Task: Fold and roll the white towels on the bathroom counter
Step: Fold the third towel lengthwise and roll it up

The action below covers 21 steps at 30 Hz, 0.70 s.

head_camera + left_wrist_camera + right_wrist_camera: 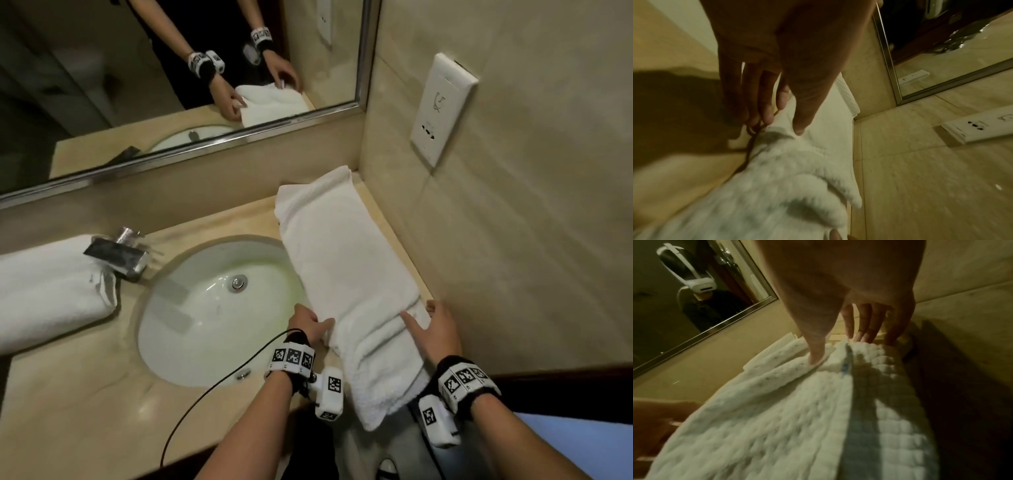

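Observation:
A long folded white towel (pixel 349 260) lies on the beige counter (pixel 85 394) right of the sink, running from the back corner to the front edge, where its near end hangs over. My left hand (pixel 315 325) pinches the towel's left edge near that end, thumb on top and fingers down the side; the left wrist view shows this hand (pixel 777 126) on the towel (pixel 789 178). My right hand (pixel 421 318) grips the right edge opposite, its thumb pressed on a raised fold. In the right wrist view, that hand (pixel 836 350) has its fingers behind the towel (pixel 797 418).
A second white towel (pixel 44 291), thickly folded, lies left of the chrome faucet (pixel 120 253). The oval sink (pixel 212 308) sits mid-counter, its rim partly under the long towel. A mirror (pixel 171 68) backs the counter. A wall socket plate (pixel 442 109) is on the right wall.

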Motion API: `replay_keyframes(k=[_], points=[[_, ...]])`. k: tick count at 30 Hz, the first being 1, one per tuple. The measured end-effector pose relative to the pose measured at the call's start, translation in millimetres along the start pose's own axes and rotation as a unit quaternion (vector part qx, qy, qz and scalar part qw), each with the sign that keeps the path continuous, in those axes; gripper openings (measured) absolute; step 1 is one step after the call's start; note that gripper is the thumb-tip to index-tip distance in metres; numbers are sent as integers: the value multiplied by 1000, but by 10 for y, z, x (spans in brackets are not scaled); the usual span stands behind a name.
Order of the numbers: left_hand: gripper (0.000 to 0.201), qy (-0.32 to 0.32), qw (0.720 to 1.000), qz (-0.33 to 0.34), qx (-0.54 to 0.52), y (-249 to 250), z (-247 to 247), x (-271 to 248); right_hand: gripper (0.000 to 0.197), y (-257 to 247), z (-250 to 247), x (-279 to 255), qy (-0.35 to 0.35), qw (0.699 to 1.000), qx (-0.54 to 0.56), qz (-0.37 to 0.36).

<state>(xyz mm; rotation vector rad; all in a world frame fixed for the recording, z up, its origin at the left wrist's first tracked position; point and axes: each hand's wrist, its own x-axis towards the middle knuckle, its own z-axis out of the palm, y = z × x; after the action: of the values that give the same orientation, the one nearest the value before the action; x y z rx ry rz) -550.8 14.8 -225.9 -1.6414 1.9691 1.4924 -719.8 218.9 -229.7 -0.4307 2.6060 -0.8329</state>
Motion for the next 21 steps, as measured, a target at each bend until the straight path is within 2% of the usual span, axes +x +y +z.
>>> replay_keyframes(k=[3,5,9,13,16,19,21], points=[[50,-9,1000,2,6,-183,181,-206,76,275,-34,-64,-47,997,-59,-4],[54,-25,1000,10,-1,-313,324,-387,73,382,-67,-107,-82,994,-74,2],[55,-29,999,35,1,-480,574,-882,55,444,-160,-240,-156,984,-84,-13],[34,-10,996,72,43,-589,755,-1169,27,474,-232,-414,-158,986,19,-54],[28,54,997,59,9,-638,838,-1313,32,502,-291,-508,-180,978,84,-58],[25,139,984,40,-108,-744,873,-1482,38,651,-274,-531,-260,953,155,-1],[29,158,977,28,-138,-820,899,-1562,36,769,-258,-575,-287,936,201,27]])
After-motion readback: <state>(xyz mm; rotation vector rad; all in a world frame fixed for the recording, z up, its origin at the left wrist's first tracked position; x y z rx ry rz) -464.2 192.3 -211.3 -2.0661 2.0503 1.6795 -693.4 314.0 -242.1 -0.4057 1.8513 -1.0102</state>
